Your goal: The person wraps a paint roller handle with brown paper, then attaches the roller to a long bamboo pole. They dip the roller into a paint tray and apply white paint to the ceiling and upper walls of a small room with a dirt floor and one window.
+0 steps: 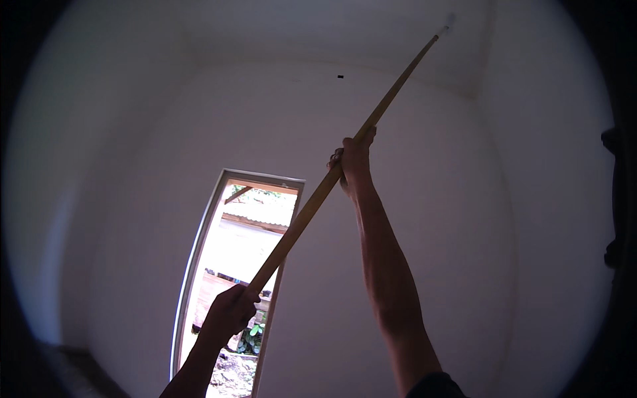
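The left hand (230, 313) grips the lower part of a long wooden pole (310, 207); the right hand (355, 160) holds it higher, below the ceiling (298, 33).

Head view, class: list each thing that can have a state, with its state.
Long tan wooden-looking pole: raised, slanting up rightward; far tip's contact unclear.
Bare left hand: closed around its lower part.
Bare right hand: closed around it higher up.
Tall pale-framed rectangular opening: daylit, outdoors visible through it.

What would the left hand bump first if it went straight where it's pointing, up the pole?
Probably the right hand, gripping the same pole farther up, though depth is hard to judge.
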Available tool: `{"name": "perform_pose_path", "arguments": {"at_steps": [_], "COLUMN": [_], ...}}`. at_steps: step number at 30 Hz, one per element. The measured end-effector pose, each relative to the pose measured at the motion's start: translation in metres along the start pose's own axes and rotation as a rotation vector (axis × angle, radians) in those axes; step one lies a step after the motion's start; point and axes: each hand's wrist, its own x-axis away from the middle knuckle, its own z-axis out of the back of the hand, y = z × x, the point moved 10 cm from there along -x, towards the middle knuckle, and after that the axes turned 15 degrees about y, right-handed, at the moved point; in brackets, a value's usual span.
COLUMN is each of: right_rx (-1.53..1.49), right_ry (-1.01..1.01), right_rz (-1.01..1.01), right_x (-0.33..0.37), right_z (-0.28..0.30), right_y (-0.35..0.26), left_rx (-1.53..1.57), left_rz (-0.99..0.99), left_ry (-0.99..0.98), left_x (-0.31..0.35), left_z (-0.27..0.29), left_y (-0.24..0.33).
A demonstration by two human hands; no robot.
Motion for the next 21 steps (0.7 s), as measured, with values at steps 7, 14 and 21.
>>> {"name": "perform_pose_path", "arguments": {"at_steps": [7, 14, 21], "right_rx": [-0.028, -0.142, -0.167], "right_ry": [-0.068, -0.159, -0.128], "right_rz": [-0.014, -0.048, -0.036], "right_x": [-0.018, -0.01, 0.001], "right_z": [0.012, 0.005, 0.011], "right_y": [0.006, 0.0, -0.011], "left_rx": [-0.137, -0.211, -0.324], "left_rz": [-0.111, -0.113, -0.174], "left_ry": [0.131, 0.332, 0.393], "left_x": [0.01, 0.044, 0.063], "left_z": [-0.019, -0.018, -0.017], "left_y": [0.002, 0.018, 0.037]}}
